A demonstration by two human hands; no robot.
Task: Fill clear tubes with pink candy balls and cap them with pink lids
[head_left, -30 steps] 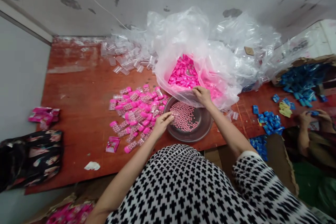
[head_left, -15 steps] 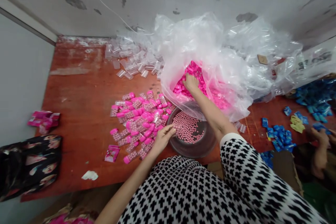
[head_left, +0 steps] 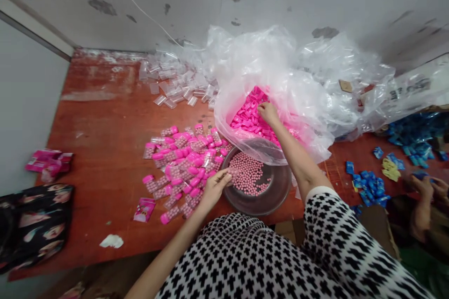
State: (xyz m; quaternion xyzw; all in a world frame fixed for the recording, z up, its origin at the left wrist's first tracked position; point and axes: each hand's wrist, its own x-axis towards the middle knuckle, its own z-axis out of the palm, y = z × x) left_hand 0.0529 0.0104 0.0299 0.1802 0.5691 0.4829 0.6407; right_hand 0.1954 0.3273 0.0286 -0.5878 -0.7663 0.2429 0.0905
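Observation:
My left hand (head_left: pixel 214 187) pinches a small clear plastic container (head_left: pixel 229 172) at the left rim of a dark bowl (head_left: pixel 280 198). Small pink balls (head_left: pixel 247 173) lie in the bowl. My right hand (head_left: pixel 268 113) is over the opening of a large translucent bag, its fingers closed; whatever is between them is hidden. Bright pink plastic caps (head_left: pixel 249 111) fill the bag (head_left: pixel 224 88). Left of the bowl, a heap of filled containers with pink caps (head_left: pixel 182 163) covers part of the table.
Empty clear containers (head_left: pixel 185 86) are scattered at the back. Pink packets (head_left: pixel 49 163) and a flowered black bag (head_left: pixel 38 224) are at the left. On the right, a co-worker's hands (head_left: pixel 426 187) are near blue packets (head_left: pixel 370 187) on the red-brown table (head_left: pixel 91 149).
My right hand has drawn back out of the pink caps, slightly to the right, with its fingers closed. My left hand keeps the container at the bowl's rim. The view has shifted a little.

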